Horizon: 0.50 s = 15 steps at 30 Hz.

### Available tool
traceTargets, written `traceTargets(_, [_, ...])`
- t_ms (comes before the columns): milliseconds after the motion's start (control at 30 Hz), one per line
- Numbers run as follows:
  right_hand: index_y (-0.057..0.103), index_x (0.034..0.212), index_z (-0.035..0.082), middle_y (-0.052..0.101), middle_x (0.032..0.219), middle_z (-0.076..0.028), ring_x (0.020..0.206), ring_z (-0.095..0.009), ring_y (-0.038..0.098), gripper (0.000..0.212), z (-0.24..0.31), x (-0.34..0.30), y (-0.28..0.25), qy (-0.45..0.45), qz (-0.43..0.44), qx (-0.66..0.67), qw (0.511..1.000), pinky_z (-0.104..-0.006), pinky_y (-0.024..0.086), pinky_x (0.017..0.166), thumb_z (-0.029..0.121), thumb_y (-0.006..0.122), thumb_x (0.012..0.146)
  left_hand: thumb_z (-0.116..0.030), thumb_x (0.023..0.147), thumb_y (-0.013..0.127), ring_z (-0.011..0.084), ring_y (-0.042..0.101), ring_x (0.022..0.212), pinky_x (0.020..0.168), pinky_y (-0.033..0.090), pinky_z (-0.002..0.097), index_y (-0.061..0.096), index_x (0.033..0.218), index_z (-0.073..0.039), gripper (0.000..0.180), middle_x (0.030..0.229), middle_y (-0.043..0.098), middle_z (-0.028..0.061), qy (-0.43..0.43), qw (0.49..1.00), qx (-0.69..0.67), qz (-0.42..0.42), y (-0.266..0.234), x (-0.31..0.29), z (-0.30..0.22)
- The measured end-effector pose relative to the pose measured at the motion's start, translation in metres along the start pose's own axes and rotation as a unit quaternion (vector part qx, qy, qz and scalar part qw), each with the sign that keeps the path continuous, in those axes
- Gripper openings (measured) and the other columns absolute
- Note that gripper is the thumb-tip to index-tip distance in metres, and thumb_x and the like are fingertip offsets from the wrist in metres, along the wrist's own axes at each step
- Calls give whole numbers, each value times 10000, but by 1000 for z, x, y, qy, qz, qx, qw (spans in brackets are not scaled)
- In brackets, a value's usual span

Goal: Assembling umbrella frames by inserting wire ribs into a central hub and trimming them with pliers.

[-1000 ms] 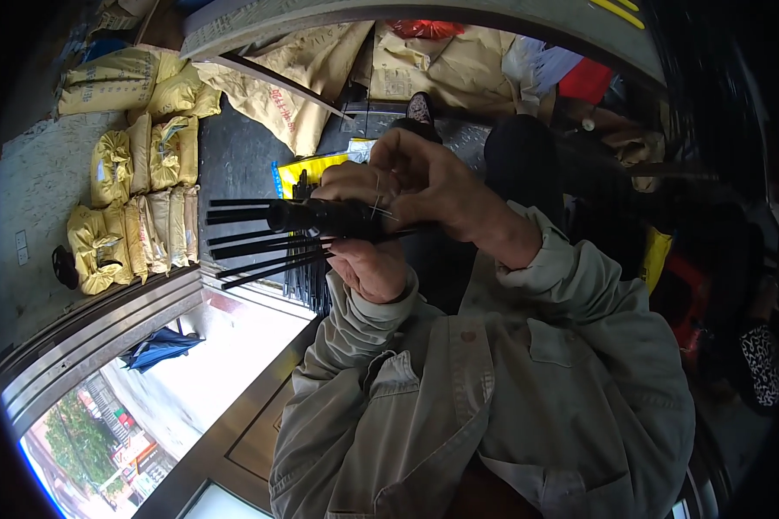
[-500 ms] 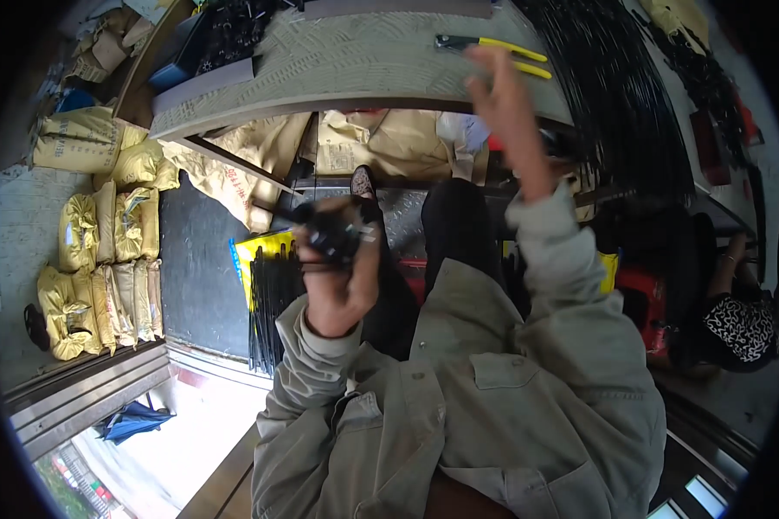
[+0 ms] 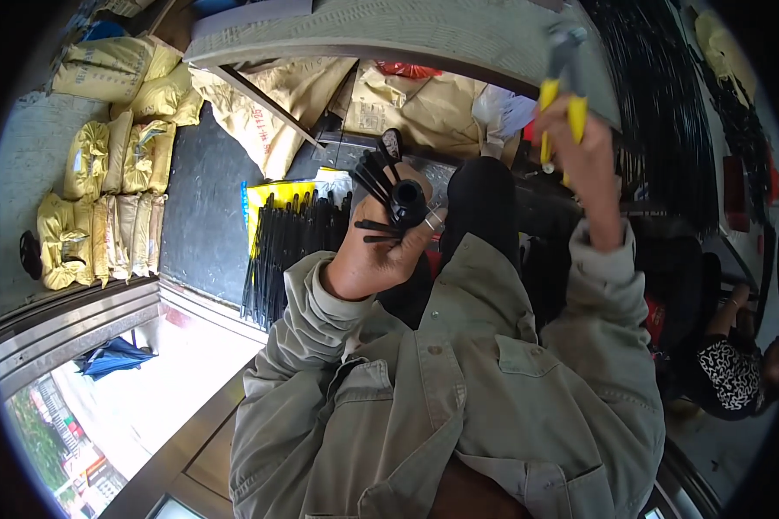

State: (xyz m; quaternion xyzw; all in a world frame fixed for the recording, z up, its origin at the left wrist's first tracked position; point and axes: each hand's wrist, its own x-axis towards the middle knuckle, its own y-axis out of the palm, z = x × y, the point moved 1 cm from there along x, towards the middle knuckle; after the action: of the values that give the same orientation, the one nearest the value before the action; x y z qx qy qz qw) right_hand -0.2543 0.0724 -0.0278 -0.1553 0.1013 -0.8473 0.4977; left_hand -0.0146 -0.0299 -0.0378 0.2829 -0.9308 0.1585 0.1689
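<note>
My left hand (image 3: 363, 255) is closed around a black piece with a round, hollow hub (image 3: 406, 195), held above my lap. Several short black rods (image 3: 373, 178) fan out from around that hub, toward the left and far side. A ring shows on one finger of this hand. On the right, my right hand (image 3: 590, 160) is raised, gripping yellow-handled pliers (image 3: 549, 95). Their dark metal jaws point away from me over the bench edge and are slightly blurred. The pliers and the black piece are well apart.
A grey worktable (image 3: 459, 35) spans the far side. Long black rods (image 3: 658, 104) lie at far right; a bundle of black rods (image 3: 294, 238) stands left of my knees. Yellow sacks (image 3: 82, 233) are stacked at left. Another person's patterned sleeve (image 3: 730, 372) shows at right.
My right hand has taken the pliers off the worktable and lifted them toward me, to the right. The black piece in my left hand now shows its hub and rods. The view has shifted.
</note>
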Motion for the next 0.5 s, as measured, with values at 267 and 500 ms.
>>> traceTargets(267, [639,948,130,492,1085,-44,1018,-174,483,244,67,-30,25,-416,-116,-598,675,-398,285,966,121,707,713,11,783,556,167,448,711,644,364,272,431,882,-9,160,806,455,89,25,1000,-9,-9,0,-3,-1])
traceTargets(500, [626,876,128,498,1065,-34,1035,-171,485,198,60,-43,37,-469,-188,-638,581,-443,204,1017,121,725,704,50,675,565,342,519,698,603,425,356,473,940,10,283,852,491,158,66,996,39,-49,4,-3,0])
